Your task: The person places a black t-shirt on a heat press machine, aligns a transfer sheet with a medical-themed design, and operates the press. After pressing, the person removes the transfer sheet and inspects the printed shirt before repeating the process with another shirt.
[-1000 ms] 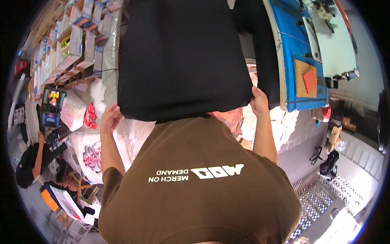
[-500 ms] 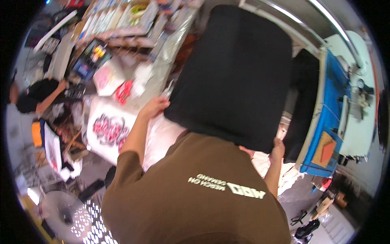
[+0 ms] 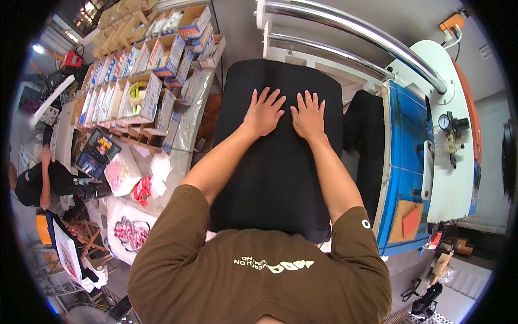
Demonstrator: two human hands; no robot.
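Black cloth (image 3: 264,183) lies smooth over a flat, rounded-corner board in front of me. My left hand (image 3: 263,114) rests flat on its far part, fingers spread and pointing away. Beside it, a little to the right, my right hand (image 3: 309,117) presses flat on the same cloth with its fingers stretched out. Neither hand grips anything. A second black-covered board (image 3: 369,146) stands just right of the cloth, partly hidden by it.
A blue-topped press machine (image 3: 407,178) with a pressure gauge (image 3: 444,122) stands at right, under metal rails (image 3: 350,24). Boxes of small packages (image 3: 121,92) fill the left table. White fabric with a pink print (image 3: 121,251) lies nearer. Another person (image 3: 46,175) is at far left.
My hands have left the near corners of the black cloth and now lie flat on its far part. The cloth sits lower and further left in view.
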